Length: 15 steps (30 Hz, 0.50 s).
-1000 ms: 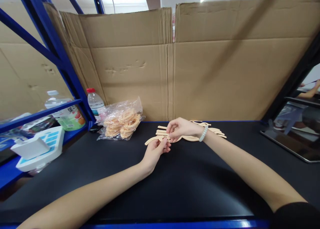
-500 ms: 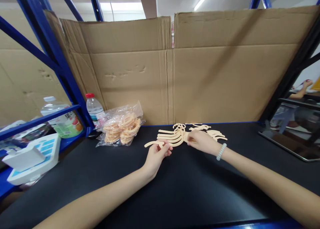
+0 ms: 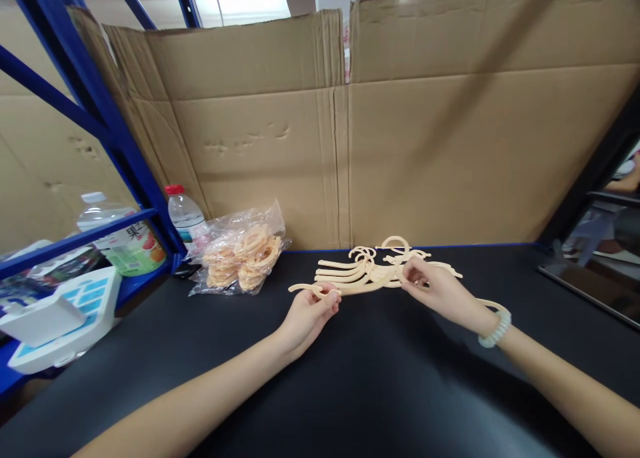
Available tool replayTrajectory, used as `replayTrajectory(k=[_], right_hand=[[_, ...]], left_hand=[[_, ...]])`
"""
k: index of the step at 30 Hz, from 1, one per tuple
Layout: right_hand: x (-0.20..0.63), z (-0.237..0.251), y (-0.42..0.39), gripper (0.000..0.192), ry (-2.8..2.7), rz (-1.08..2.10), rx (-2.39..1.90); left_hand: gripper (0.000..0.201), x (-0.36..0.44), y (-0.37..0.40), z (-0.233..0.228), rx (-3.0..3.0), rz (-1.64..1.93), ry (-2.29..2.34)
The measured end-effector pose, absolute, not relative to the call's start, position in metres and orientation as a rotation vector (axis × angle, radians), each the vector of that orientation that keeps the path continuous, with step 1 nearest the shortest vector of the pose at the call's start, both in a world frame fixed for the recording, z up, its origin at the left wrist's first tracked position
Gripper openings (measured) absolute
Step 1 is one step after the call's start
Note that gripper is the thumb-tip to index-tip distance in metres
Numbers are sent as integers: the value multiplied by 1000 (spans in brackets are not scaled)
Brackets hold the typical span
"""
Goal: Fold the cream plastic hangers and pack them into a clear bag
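My left hand pinches a beige plastic clothes hanger near one end, and the curved tip pokes out to the left. On the other side my right hand, with a pale beaded bracelet at its wrist, has its fingers closed on the same hanger. A thin curved beige end shows behind that wrist; whether it belongs to this hanger I cannot tell. Just beyond the hands lies a row of several beige hangers with their hooks bunched together. Another hook-shaped piece rests behind them.
A clear bag of beige rings or hooks lies to the left, beside a red-capped bottle. Farther left are a juice bottle and a white-blue device. Cardboard walls off the back of the black table.
My right hand has moved right and slightly nearer, and a long stretch of hanger now shows between both hands. My left hand has barely moved. The view has tilted a little.
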State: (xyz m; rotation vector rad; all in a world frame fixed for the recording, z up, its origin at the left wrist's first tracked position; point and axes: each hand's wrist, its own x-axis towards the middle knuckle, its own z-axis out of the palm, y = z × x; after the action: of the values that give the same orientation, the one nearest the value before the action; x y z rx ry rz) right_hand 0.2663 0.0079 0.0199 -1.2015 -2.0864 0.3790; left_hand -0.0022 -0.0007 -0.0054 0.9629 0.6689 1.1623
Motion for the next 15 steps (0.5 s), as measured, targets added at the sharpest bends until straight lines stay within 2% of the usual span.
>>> replayTrajectory(k=[2, 7, 9, 12, 15], right_hand=[[271, 26, 7, 7, -2030, 492, -1101], [276, 32, 5, 25, -2010, 647, -1015], [275, 33, 4, 21, -2042, 629, -1007], [273, 37, 0, 5, -2130, 573, -1013], [273, 39, -2, 7, -2151, 476, -1020]], left_hand=[[29, -6, 4, -5, 924, 1102, 644], [31, -12, 11, -6, 795, 1013, 571], [30, -13, 12, -6, 783, 991, 535], [27, -13, 12, -5, 776, 965, 481], [25, -14, 12, -4, 770, 942, 455]])
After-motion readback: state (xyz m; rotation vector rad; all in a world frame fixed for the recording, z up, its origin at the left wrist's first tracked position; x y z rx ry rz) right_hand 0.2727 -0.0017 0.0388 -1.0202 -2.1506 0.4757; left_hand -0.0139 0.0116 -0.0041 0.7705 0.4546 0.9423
